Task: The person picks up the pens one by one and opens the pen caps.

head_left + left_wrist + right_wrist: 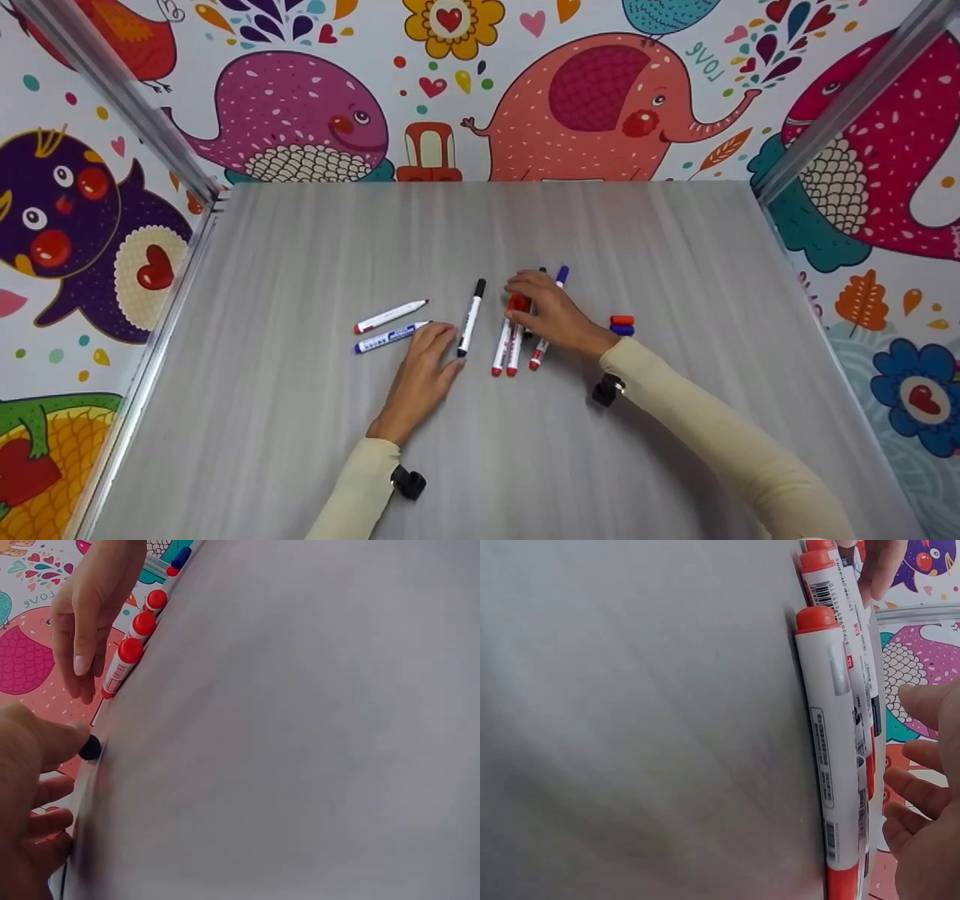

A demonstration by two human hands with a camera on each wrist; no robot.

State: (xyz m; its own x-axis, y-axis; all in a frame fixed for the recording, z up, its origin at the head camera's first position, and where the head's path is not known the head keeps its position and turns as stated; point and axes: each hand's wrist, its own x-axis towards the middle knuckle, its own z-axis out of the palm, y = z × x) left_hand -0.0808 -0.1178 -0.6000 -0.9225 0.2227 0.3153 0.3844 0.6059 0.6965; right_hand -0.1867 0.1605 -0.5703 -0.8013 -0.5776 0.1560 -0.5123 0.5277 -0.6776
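Note:
My left hand (420, 377) is low over the table, its thumb tip right by the black-ended end of a black marker (471, 319). Its other fingers reach over the tip of an uncapped blue marker (384, 340). Beyond that one lies an uncapped red marker (388, 318). My right hand (553, 311) hovers with loosely bent fingers over two red markers lying side by side, one a white-barrelled red marker (514, 351). In the right wrist view its fingers (922, 791) are spread beside a red marker (829, 742). Another red-ended marker (539, 352) is partly hidden below this hand.
A loose red cap (622, 320) and a blue cap (622, 330) lie right of the right hand. A blue marker end (562, 274) and a black marker end show past its knuckles. Printed cartoon panels (442, 90) wall the grey table (315, 240) at back and sides.

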